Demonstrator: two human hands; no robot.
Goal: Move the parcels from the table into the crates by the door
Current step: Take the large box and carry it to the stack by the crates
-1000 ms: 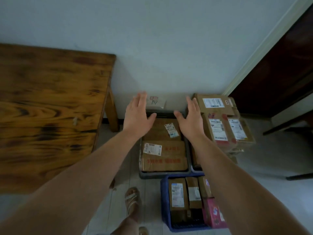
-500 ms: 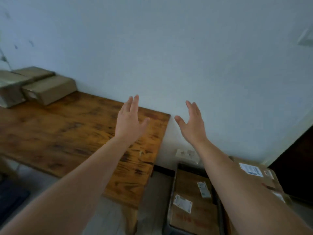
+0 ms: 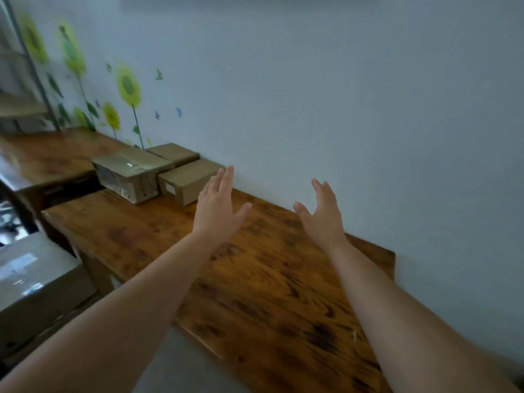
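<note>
Far left: a metal shelf frame [image 3: 27, 61] stands against the wall. Low at the left edge a large taped carton [image 3: 37, 282] sits below table height, blurred. Behind it a second wooden table [image 3: 48, 157] butts against the wall, its top bare where visible.

Sunflower and butterfly decals [image 3: 129, 86] run along the pale wall [image 3: 340, 109] above that table.

Main wooden table [image 3: 269, 293]: long side flush to the wall, near edge running diagonally from upper left to lower right, right end cut square short of the frame edge. Grey floor [image 3: 175, 364] lies open along the near edge.

Three parcels [image 3: 158, 171] are clustered at the table's far-left end, touching one another: one wrapped in glossy tape [image 3: 129, 173] in front, a plain brown box [image 3: 190, 181] just right of it, a third [image 3: 173, 153] behind against the wall.

Left hand [image 3: 218, 211] is held above the tabletop, fingers extended, palm empty, fingertips near the plain box, not touching. Right hand [image 3: 323, 214] likewise spread and empty, well right of the parcels. Tabletop from the hands rightward is bare.
</note>
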